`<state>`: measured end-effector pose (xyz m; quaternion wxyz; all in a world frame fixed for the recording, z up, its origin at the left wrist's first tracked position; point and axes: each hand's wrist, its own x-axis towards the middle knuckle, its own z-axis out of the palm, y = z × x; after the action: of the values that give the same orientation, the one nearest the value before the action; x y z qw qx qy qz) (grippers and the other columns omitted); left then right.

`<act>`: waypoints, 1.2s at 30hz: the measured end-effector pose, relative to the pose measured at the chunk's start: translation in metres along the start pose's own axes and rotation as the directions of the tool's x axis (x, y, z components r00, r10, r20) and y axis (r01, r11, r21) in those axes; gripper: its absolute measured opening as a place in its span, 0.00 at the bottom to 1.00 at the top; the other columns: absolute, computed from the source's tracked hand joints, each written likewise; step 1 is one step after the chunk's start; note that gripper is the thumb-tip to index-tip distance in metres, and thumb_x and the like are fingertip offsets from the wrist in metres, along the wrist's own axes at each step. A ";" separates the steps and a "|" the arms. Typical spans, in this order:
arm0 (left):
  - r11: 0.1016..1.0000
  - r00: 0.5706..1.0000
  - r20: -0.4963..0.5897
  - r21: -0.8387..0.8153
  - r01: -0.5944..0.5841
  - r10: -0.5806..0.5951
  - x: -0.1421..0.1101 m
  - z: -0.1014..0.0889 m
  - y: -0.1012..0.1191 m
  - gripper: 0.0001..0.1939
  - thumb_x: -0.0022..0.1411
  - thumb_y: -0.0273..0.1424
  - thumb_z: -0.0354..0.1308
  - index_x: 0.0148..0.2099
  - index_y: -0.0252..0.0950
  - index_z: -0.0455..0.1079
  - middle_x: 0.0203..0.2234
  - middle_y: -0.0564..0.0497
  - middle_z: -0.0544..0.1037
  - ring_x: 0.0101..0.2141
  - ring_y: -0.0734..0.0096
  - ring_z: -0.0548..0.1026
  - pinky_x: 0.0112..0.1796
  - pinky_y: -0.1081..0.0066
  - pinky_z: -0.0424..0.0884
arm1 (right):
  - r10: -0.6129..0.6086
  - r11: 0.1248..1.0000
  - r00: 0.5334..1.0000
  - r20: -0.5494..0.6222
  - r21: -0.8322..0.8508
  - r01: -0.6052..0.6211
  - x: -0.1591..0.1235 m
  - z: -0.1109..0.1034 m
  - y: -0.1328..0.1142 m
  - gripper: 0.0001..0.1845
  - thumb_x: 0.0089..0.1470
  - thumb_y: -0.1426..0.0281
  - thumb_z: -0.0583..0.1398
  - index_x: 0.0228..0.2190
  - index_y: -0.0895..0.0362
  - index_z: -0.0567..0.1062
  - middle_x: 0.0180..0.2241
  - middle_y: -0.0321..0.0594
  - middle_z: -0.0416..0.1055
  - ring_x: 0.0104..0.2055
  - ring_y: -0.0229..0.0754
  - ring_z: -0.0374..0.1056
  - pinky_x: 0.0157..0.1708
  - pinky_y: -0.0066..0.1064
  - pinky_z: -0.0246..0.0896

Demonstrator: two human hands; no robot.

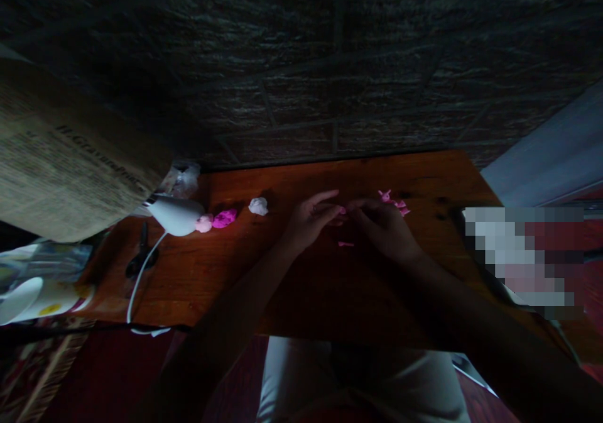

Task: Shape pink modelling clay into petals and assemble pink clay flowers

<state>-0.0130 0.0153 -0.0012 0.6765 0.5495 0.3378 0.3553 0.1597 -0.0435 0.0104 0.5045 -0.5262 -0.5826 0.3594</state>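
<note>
My left hand [311, 219] and my right hand [384, 225] meet over the middle of a wooden table [282, 278]. Their fingertips pinch a small pink piece [342, 210] between them. A thin pink strip [345, 244] lies on the table just below the hands. A little pink clay figure [393, 201] sits right behind my right hand. To the left lie a white lump [258, 206], a bright pink lump [225, 218] and a pale pink lump [204, 223].
A white lamp head [174, 215] with a white cord [139, 278] shines at the table's left. Black scissors [140, 256] lie beside the cord. A newspaper [70, 159] hangs at the left, above a white tub [42, 297]. A dark brick-pattern wall [330, 65] stands behind.
</note>
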 end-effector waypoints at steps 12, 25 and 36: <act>0.997 0.999 0.007 0.070 -0.035 0.034 -0.003 0.001 0.003 0.25 0.63 0.34 0.65 0.60 0.33 0.68 0.37 0.44 0.84 0.35 0.68 0.83 0.39 0.69 0.80 | 0.090 0.996 0.995 0.037 0.014 -0.090 -0.001 -0.001 -0.004 0.22 0.56 0.50 0.64 0.34 0.56 0.85 0.31 0.44 0.82 0.34 0.47 0.77 0.37 0.39 0.73; 0.989 0.999 0.037 0.144 -0.029 0.024 0.000 -0.002 -0.002 0.24 0.64 0.44 0.62 0.55 0.32 0.71 0.38 0.42 0.83 0.32 0.68 0.82 0.31 0.72 0.76 | 0.023 0.998 1.000 0.019 -0.066 -0.022 0.000 -0.003 0.001 0.17 0.58 0.55 0.63 0.35 0.55 0.82 0.34 0.43 0.81 0.33 0.44 0.75 0.36 0.37 0.70; 0.586 0.878 0.476 0.696 -0.415 0.056 -0.008 -0.017 0.016 0.16 0.51 0.42 0.73 0.37 0.38 0.78 0.38 0.48 0.80 0.40 0.63 0.77 0.50 0.58 0.67 | 0.037 0.999 0.999 -0.004 -0.016 -0.037 0.000 -0.010 -0.012 0.23 0.59 0.48 0.61 0.30 0.55 0.76 0.22 0.36 0.71 0.26 0.39 0.67 0.29 0.33 0.63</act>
<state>-0.0331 0.0194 0.0125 0.3688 0.8891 0.2324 0.1392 0.1663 -0.0471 0.0242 0.4945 -0.5415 -0.5749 0.3629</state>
